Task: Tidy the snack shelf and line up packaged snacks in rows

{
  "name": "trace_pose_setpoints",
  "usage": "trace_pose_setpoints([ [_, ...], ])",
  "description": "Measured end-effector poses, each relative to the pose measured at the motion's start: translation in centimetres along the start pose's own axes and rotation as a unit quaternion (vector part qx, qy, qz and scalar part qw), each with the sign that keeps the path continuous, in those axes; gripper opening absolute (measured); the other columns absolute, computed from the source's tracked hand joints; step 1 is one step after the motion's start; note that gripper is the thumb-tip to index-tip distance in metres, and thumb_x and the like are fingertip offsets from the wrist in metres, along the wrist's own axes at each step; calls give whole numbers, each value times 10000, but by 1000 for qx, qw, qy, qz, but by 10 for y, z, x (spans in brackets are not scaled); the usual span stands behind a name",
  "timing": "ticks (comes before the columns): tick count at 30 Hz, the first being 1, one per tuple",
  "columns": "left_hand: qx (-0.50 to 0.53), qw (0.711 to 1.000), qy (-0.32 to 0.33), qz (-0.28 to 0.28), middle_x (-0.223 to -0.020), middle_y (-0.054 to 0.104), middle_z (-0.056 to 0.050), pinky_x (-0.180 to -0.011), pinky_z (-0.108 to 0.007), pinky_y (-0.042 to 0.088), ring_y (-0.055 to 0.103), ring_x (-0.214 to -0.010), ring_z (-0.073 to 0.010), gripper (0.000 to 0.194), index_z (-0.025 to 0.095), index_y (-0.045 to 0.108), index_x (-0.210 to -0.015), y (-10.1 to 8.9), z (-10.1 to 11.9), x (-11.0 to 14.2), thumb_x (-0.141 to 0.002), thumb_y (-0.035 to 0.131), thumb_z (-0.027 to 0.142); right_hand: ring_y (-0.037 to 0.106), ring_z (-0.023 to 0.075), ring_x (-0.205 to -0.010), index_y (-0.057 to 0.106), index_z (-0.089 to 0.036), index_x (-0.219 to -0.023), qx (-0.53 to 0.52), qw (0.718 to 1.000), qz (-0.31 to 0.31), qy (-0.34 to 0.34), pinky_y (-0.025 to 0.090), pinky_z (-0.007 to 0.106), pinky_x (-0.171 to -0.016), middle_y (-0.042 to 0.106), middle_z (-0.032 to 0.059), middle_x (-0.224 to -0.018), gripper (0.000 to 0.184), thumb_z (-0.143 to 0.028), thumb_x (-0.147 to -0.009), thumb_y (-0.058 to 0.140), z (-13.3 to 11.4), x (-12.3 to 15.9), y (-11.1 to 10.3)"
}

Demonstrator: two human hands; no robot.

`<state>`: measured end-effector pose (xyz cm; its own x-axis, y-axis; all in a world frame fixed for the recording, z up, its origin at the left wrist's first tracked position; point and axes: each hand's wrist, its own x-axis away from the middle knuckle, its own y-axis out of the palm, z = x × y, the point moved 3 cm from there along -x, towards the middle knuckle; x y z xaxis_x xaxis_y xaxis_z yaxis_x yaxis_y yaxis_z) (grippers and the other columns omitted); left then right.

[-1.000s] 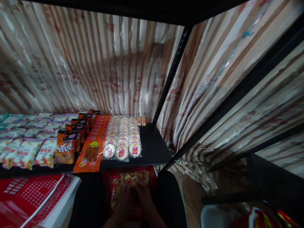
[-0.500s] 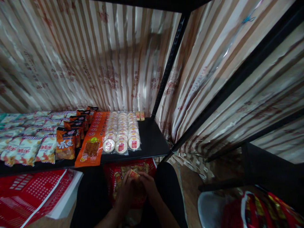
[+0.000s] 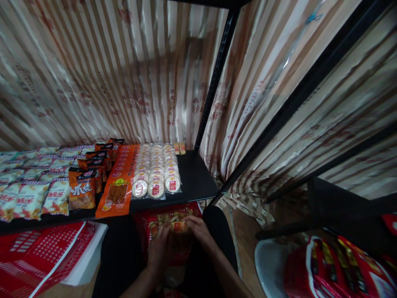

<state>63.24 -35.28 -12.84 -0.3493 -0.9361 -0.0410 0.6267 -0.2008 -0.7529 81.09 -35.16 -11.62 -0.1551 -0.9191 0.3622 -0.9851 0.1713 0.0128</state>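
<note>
Between my two hands is a small yellowish snack packet (image 3: 179,226) with a red label, lying crosswise. My left hand (image 3: 159,246) has its fingers closed at the packet's left end. At the right end my right hand (image 3: 200,231) grips it with fingers and thumb. Below and behind them a red basket (image 3: 143,221) sits between my knees with several similar packets (image 3: 164,217) in it. Two small packets (image 3: 179,148) of like colour stand at the back of the black shelf (image 3: 198,178), right of rows of round white crackers (image 3: 156,188) in clear wrappers.
Left along the shelf lie an orange bag of sticks (image 3: 116,193), orange-black snack bags (image 3: 82,188) and pale snack bags (image 3: 31,198). A red basket (image 3: 40,252) is lower left. Black posts (image 3: 217,82) rise in front of striped curtains. Red packages (image 3: 335,269) lie at lower right.
The packet has come up into clearer view between my hands, its label now showing. My right hand has moved slightly right and up. The whole view has shifted a little.
</note>
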Motion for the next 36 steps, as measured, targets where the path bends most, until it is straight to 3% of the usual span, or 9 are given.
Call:
trace_pose_setpoints([
  [7,11,998,37,39,-1188,595,-78,-849,-313,514,598,-1066,-180,326,219,552,-1146,-3,7,0,-875,375,176,459,116,-569,681,-162,-667,43,997,-58,-19,339,237,-568,567,-18,-589,215,-324,-598,558,-23,-4,-6],
  [12,55,995,39,78,-1343,478,-114,-864,-362,511,564,-1124,-210,281,206,552,-1089,-3,13,-1,-859,393,186,449,112,-573,670,-157,-673,83,993,-76,-21,319,232,-561,559,-19,-597,217,-290,-592,519,-39,-8,-6],
  [18,107,990,81,45,-1160,600,-122,-903,-401,490,576,-1095,-222,222,201,560,-1017,-9,20,-4,-864,400,218,451,112,-565,657,-162,-680,94,989,-113,-28,327,236,-572,562,-19,-595,218,-279,-588,498,-53,-13,0],
  [24,119,988,76,68,-1052,630,-98,-845,-381,510,609,-1000,-219,207,200,565,-999,-13,25,-10,-868,429,282,477,124,-624,671,-185,-833,90,993,-65,-44,344,234,-589,587,-17,-680,278,-295,-630,516,-54,-21,1],
  [29,141,986,51,69,-1035,618,-101,-873,-390,488,594,-1006,-226,218,200,551,-1004,-12,30,-17,-872,424,320,407,92,-531,667,-199,-933,59,997,-30,-47,296,214,-508,512,-52,-593,328,-328,-649,564,-55,-25,0],
  [36,197,978,6,65,-971,618,-79,-818,-357,490,604,-918,-215,208,209,548,-960,-12,42,-22,-860,458,368,440,83,-514,628,-193,-964,-9,999,11,-37,310,206,-479,526,-59,-583,460,-483,-616,703,-57,-25,4],
])
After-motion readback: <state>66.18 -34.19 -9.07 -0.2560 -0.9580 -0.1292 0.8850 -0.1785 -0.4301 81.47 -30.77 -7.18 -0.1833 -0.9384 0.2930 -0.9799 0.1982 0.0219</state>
